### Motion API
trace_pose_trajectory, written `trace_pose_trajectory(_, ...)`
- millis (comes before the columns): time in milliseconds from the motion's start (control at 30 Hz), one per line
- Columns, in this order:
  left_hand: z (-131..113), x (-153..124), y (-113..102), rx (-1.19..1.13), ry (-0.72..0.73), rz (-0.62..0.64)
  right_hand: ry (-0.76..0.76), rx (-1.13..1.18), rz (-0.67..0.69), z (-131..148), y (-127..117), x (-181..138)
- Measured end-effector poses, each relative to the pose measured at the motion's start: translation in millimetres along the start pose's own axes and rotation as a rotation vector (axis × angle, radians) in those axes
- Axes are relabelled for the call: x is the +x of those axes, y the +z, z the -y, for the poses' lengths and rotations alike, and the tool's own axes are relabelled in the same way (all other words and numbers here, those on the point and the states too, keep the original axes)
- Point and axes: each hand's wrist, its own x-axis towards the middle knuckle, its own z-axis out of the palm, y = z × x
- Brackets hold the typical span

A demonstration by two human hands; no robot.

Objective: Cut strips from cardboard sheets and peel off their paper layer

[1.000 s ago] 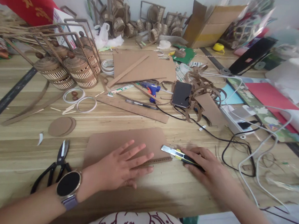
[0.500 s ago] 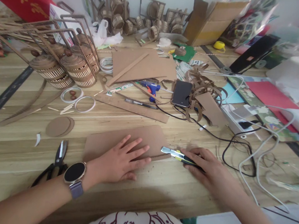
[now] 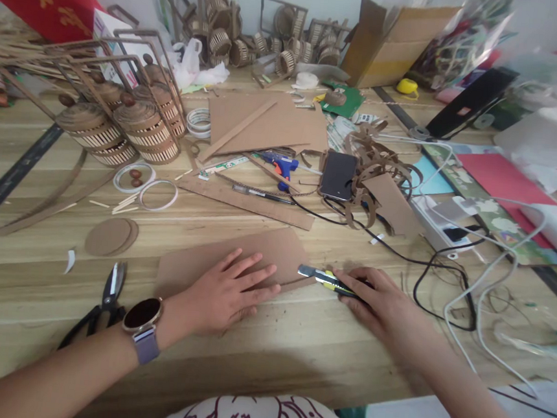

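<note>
My left hand (image 3: 225,291) lies flat with fingers spread on a brown cardboard sheet (image 3: 196,263) on the wooden table (image 3: 295,347). A watch is on that wrist. My right hand (image 3: 378,301) is closed around a yellow-and-black utility knife (image 3: 324,279), its metal blade end touching the sheet's right edge. A thin cut strip shows along the sheet's near edge by the blade.
Black scissors (image 3: 104,304) lie left of my wrist, beside a cardboard disc (image 3: 109,236). Behind are woven lantern shapes (image 3: 120,123), tape rings (image 3: 146,188), cardboard pieces (image 3: 266,123), a blue glue gun (image 3: 282,166), a phone (image 3: 339,174), and cables (image 3: 453,276) at right.
The cardboard sheet and my left hand have shifted a little away from me. My right hand with the knife has moved slightly up and left along the sheet's edge.
</note>
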Motion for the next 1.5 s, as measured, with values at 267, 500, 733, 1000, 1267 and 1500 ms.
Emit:
trace_pose_trajectory(267,-1.4,-0.5,3.5,-0.004,-0.025,-0.014,-0.055,-0.038,0.021,-5.5,-0.1,2.0)
trace_pose_trajectory(500,-1.7,-0.7,3.2,-0.007,-0.036,-0.024,-0.051,-0.101,0.044,1.0,-4.3,-10.0)
trace_pose_trajectory(733,-9.0,4.5,3.6,-0.002,-0.097,-0.003,-0.01,-0.115,0.017,4.4,-2.2,-5.1)
trace_pose_trajectory(1000,-15.5,11.2,7.8,0.012,-0.151,-0.023,-0.022,-0.076,-0.028,-0.7,0.7,3.9)
trace_pose_trajectory(1267,-15.5,10.1,8.9,0.019,-0.158,-0.026,-0.081,-0.254,-0.083,7.6,1.2,-4.4)
trace_pose_trajectory(1500,-15.5,9.5,8.5,0.006,-0.169,-0.025,-0.063,-0.289,-0.176,18.5,12.5,-13.1)
